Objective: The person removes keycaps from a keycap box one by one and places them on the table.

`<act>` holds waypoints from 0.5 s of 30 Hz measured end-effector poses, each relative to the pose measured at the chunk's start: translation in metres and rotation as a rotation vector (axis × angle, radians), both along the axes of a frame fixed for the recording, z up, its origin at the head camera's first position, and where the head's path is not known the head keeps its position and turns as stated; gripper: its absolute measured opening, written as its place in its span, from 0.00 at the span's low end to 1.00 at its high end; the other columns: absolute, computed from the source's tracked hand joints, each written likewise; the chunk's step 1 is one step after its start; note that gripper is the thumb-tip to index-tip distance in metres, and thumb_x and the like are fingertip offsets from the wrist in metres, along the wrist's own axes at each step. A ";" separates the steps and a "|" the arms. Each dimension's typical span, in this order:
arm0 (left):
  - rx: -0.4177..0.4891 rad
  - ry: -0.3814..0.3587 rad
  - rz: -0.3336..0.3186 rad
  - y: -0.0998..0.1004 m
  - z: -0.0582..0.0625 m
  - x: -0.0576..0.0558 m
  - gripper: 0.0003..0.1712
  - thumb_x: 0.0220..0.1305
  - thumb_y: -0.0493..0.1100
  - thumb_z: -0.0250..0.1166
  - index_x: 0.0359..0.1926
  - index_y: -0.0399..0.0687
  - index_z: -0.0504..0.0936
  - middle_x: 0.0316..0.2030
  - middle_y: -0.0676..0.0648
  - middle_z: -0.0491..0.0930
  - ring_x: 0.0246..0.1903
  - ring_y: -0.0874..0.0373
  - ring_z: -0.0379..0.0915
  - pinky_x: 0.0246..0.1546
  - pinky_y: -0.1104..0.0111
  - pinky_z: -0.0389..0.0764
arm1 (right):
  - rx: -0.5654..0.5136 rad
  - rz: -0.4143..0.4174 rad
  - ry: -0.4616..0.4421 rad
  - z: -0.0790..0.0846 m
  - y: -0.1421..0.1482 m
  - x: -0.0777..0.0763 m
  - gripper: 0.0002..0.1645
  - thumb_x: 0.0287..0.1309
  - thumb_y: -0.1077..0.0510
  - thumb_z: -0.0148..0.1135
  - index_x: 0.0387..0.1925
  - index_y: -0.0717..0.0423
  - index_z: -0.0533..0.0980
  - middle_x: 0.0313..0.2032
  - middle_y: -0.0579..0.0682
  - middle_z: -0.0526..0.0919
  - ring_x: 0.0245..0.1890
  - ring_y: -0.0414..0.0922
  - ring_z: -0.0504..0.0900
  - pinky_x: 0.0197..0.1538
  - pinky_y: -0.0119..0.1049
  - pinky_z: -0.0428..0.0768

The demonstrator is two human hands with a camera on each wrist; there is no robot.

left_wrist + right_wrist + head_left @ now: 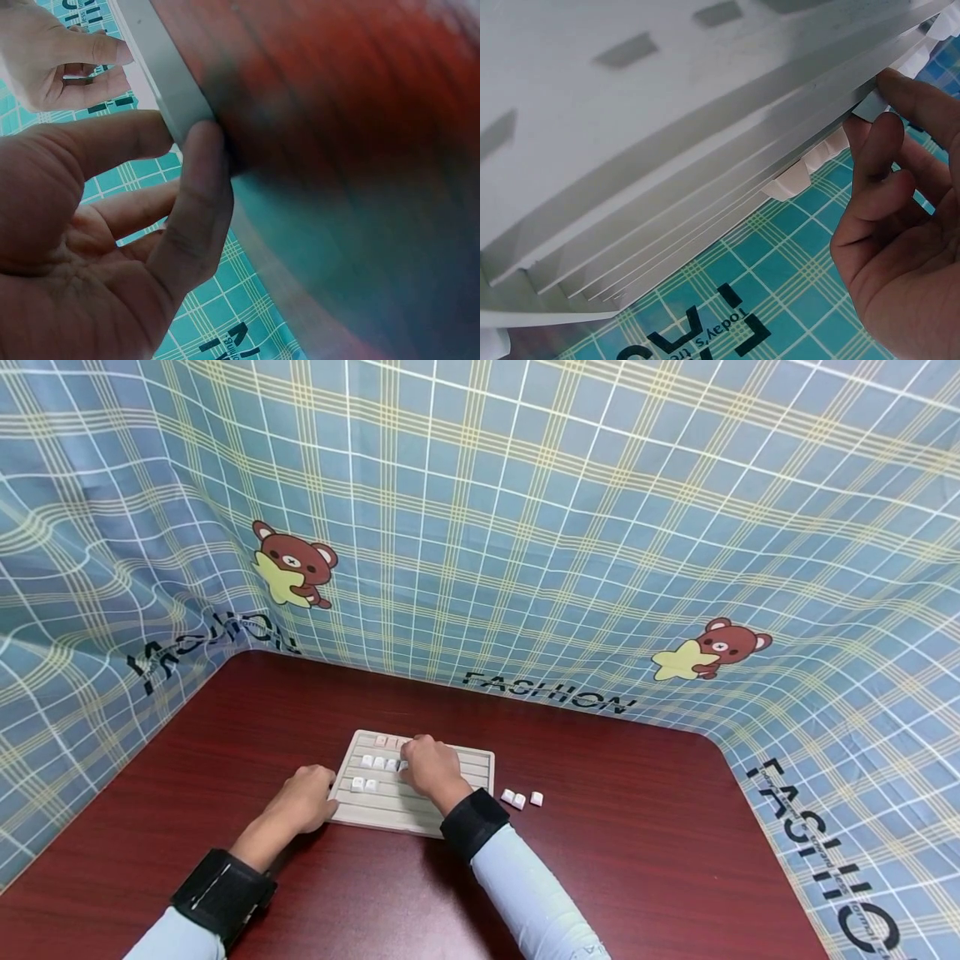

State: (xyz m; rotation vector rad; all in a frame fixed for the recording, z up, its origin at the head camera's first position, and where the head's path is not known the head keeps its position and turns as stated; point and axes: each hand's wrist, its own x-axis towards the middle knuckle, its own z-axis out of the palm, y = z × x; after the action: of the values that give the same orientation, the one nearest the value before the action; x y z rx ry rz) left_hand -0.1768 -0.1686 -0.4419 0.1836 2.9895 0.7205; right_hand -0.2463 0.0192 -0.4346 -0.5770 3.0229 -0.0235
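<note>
A pale slotted tray (pixel 397 811) with several ridged rows lies on the table. White keycaps (pixel 358 784) stand in the front and middle rows, and pinkish ones (pixel 382 741) in the back row, partly hidden by my right hand. My left hand (pixel 306 797) grips the tray's left edge; the left wrist view shows thumb and finger on either side of the pale rim (pixel 176 82). Over the tray's middle, my right hand (pixel 433 767) pinches a white keycap (pixel 871 107) between thumb and fingers, at one of the ridges. Whether that keycap is fully seated I cannot tell.
Three loose white keycaps (pixel 537 798) lie on the dark red table (pixel 637 843) just right of the tray, two of them touching. A blue checked cloth (pixel 480 527) with bear prints rises behind the table and along both sides.
</note>
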 end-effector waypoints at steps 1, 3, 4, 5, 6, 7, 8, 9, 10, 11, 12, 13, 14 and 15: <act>-0.002 0.000 0.000 0.000 0.000 0.000 0.02 0.51 0.33 0.65 0.28 0.37 0.80 0.26 0.44 0.74 0.28 0.53 0.69 0.30 0.57 0.74 | -0.001 0.001 0.002 0.000 0.000 0.000 0.12 0.57 0.50 0.68 0.43 0.40 0.85 0.43 0.45 0.84 0.34 0.43 0.84 0.29 0.36 0.77; -0.003 -0.001 0.000 0.000 0.000 0.000 0.03 0.51 0.33 0.65 0.29 0.36 0.81 0.27 0.43 0.75 0.28 0.53 0.69 0.31 0.56 0.75 | 0.000 0.007 0.009 0.000 0.000 0.000 0.12 0.57 0.50 0.68 0.43 0.40 0.85 0.43 0.45 0.84 0.35 0.44 0.85 0.30 0.37 0.77; -0.003 -0.002 0.000 0.000 0.000 0.000 0.03 0.51 0.33 0.65 0.30 0.36 0.81 0.27 0.43 0.75 0.28 0.53 0.70 0.31 0.56 0.75 | 0.000 0.009 0.011 0.000 0.000 0.000 0.12 0.57 0.50 0.68 0.43 0.40 0.85 0.42 0.45 0.84 0.35 0.44 0.85 0.30 0.37 0.78; -0.003 -0.003 0.002 0.000 0.000 0.000 0.04 0.51 0.33 0.65 0.30 0.35 0.81 0.28 0.43 0.76 0.29 0.53 0.70 0.31 0.56 0.75 | 0.001 0.012 0.013 0.000 0.000 0.000 0.12 0.57 0.50 0.68 0.43 0.40 0.85 0.42 0.45 0.84 0.36 0.44 0.85 0.30 0.37 0.78; -0.003 -0.006 0.003 0.000 -0.001 0.000 0.04 0.51 0.33 0.65 0.31 0.35 0.81 0.28 0.42 0.76 0.29 0.53 0.70 0.32 0.56 0.76 | 0.000 0.015 0.015 -0.001 0.000 0.000 0.11 0.57 0.50 0.68 0.43 0.40 0.85 0.42 0.45 0.84 0.36 0.44 0.85 0.30 0.37 0.78; -0.002 -0.008 0.004 0.000 -0.001 0.000 0.05 0.52 0.33 0.65 0.31 0.35 0.82 0.29 0.42 0.76 0.29 0.52 0.71 0.32 0.56 0.76 | -0.001 0.018 0.016 -0.001 0.000 0.000 0.11 0.56 0.50 0.68 0.43 0.41 0.85 0.42 0.45 0.84 0.36 0.44 0.85 0.30 0.37 0.78; -0.003 -0.010 0.005 0.000 -0.001 0.000 0.05 0.52 0.33 0.65 0.32 0.35 0.82 0.29 0.42 0.77 0.29 0.52 0.71 0.32 0.56 0.76 | 0.000 0.020 0.017 -0.001 0.000 0.000 0.11 0.56 0.50 0.68 0.43 0.41 0.85 0.42 0.45 0.84 0.36 0.44 0.85 0.30 0.37 0.78; -0.003 -0.011 0.005 0.000 -0.001 -0.001 0.05 0.52 0.33 0.65 0.32 0.35 0.82 0.29 0.42 0.77 0.29 0.53 0.71 0.32 0.56 0.76 | -0.002 0.019 0.017 -0.001 0.001 0.000 0.11 0.56 0.51 0.67 0.42 0.41 0.85 0.41 0.45 0.84 0.36 0.44 0.85 0.29 0.37 0.78; -0.005 -0.011 0.006 0.000 -0.001 -0.001 0.05 0.52 0.33 0.65 0.32 0.35 0.82 0.29 0.42 0.77 0.29 0.53 0.71 0.32 0.56 0.76 | -0.003 0.018 0.017 0.000 0.001 0.000 0.11 0.57 0.51 0.67 0.42 0.41 0.85 0.41 0.45 0.84 0.36 0.44 0.85 0.29 0.37 0.78; -0.004 -0.010 0.006 0.000 -0.001 -0.001 0.05 0.52 0.33 0.65 0.31 0.35 0.82 0.28 0.42 0.76 0.29 0.53 0.70 0.31 0.56 0.75 | -0.003 0.018 0.019 0.000 0.001 0.001 0.11 0.57 0.51 0.67 0.42 0.41 0.85 0.42 0.45 0.84 0.36 0.44 0.85 0.29 0.37 0.78; -0.005 -0.010 0.005 -0.001 -0.002 -0.001 0.04 0.52 0.33 0.65 0.31 0.35 0.81 0.28 0.43 0.76 0.28 0.53 0.70 0.31 0.56 0.75 | -0.003 0.017 0.020 0.000 0.001 0.001 0.11 0.57 0.51 0.67 0.42 0.41 0.85 0.41 0.45 0.84 0.35 0.44 0.85 0.29 0.37 0.77; -0.006 -0.009 0.004 0.000 -0.002 -0.001 0.04 0.52 0.33 0.65 0.30 0.36 0.81 0.27 0.43 0.76 0.28 0.53 0.70 0.31 0.57 0.75 | -0.002 0.015 0.021 0.000 0.001 0.001 0.10 0.57 0.51 0.67 0.42 0.41 0.85 0.41 0.45 0.84 0.35 0.44 0.85 0.28 0.37 0.77; -0.007 -0.009 0.004 -0.001 -0.002 -0.001 0.03 0.52 0.33 0.65 0.30 0.36 0.81 0.27 0.44 0.75 0.28 0.53 0.69 0.30 0.57 0.75 | -0.002 0.012 0.019 0.000 0.001 0.001 0.11 0.57 0.51 0.67 0.42 0.41 0.85 0.41 0.45 0.84 0.35 0.44 0.84 0.28 0.37 0.77; -0.007 -0.008 0.003 -0.001 -0.002 -0.001 0.03 0.52 0.33 0.65 0.29 0.36 0.81 0.26 0.44 0.75 0.28 0.53 0.69 0.30 0.57 0.75 | -0.003 0.010 0.017 0.000 0.001 0.001 0.11 0.57 0.51 0.67 0.43 0.41 0.85 0.41 0.45 0.84 0.34 0.43 0.84 0.28 0.36 0.77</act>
State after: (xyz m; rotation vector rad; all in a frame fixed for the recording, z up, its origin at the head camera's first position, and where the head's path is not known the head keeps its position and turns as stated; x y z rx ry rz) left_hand -0.1781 -0.1691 -0.4437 0.1749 2.9854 0.7095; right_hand -0.2458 0.0202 -0.4341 -0.5959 3.0362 -0.0226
